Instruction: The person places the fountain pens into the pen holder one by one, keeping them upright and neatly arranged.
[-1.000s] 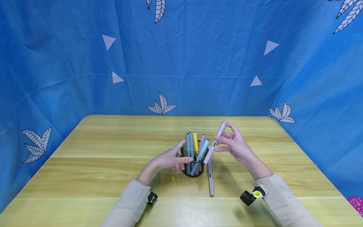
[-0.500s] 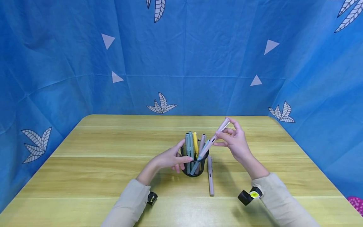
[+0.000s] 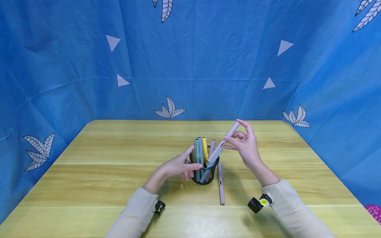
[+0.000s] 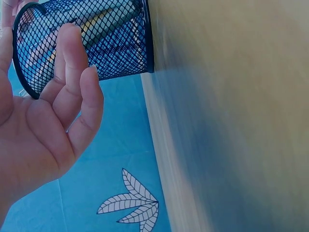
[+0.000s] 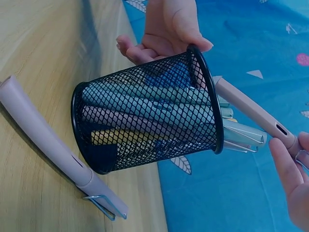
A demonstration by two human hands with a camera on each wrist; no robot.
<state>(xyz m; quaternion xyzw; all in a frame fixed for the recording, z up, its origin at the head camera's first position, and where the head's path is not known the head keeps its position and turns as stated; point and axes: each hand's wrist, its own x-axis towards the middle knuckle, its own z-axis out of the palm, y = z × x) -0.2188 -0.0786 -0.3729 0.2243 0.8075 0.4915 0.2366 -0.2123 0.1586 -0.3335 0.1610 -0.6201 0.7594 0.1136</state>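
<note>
A black mesh pen holder (image 3: 214,172) stands upright on the table, with several green pens (image 3: 196,153), a yellow pen (image 3: 205,148), a light purple pen (image 3: 213,145) and a light blue pen (image 5: 246,133) inside. My left hand (image 3: 175,165) holds its left side, thumb over the near rim; the left wrist view shows curved fingers (image 4: 72,53) against the mesh. In my right hand (image 3: 245,143) a light purple capped pen (image 3: 232,129) is pinched, tilted, its lower end over the holder's opening. Another light purple pen (image 3: 221,186) lies on the table right of the holder.
The wood-grain table (image 3: 104,178) reaches back to a blue cloth (image 3: 226,59) with leaf and triangle prints. A black wrist camera (image 3: 256,204) sits at the right cuff. Something pink with dots (image 3: 373,211) shows at the far right edge.
My right hand has moved slightly left and up, bringing the lower end of its pen from beside the holder to over its opening. The left hand and the holder have stayed put.
</note>
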